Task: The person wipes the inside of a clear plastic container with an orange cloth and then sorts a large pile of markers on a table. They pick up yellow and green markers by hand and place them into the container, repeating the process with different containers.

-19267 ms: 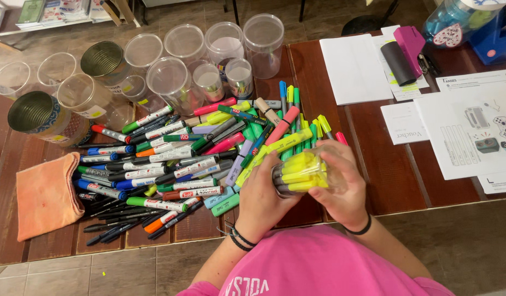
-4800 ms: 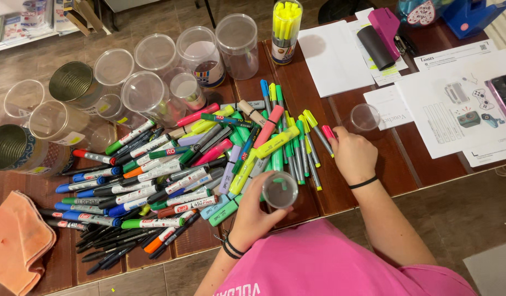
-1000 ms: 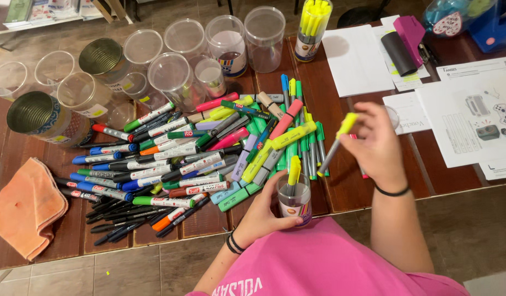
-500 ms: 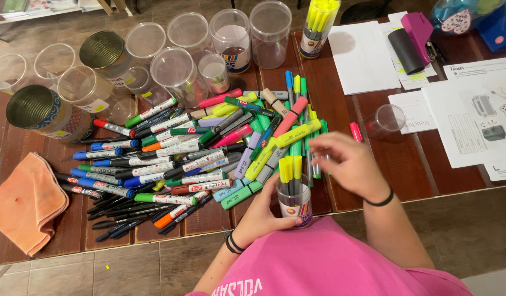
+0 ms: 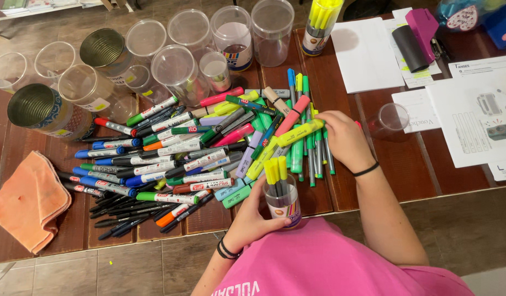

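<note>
**A:** Head view, looking down on the desk [image 5: 373, 186]: what do you have?

**B:** I see the left hand [image 5: 252, 215] wrapped around a small clear cup [image 5: 282, 204], held upright at the near edge against the pink shirt. Three yellow highlighters [image 5: 276, 172] stand in it, caps up. The right hand [image 5: 343, 140] rests fingers-down on the right end of the marker pile [image 5: 209, 148], closing on a yellow highlighter [image 5: 299, 133] that lies slantwise across the green pens [image 5: 307, 159]. I can't tell whether it has pinched it fully.

**A:** Anything else close by?

**B:** An empty small clear cup [image 5: 393, 118] lies tipped just right of that hand. A tall jar [image 5: 321, 24] packed with yellow highlighters stands at the far edge, beside empty clear jars [image 5: 231, 33] and two tins [image 5: 39, 109]. An orange cloth [image 5: 28, 200] sits at the left; white papers [image 5: 472, 115] at the right.

**A:** How would I handle this grab well?

**B:** I'd judge it best to pinch the highlighter near its middle and lift it straight up, so the pens beneath don't roll. Keep the cup level, close to the pile, and slide the marker in beside the others, cap up.
</note>
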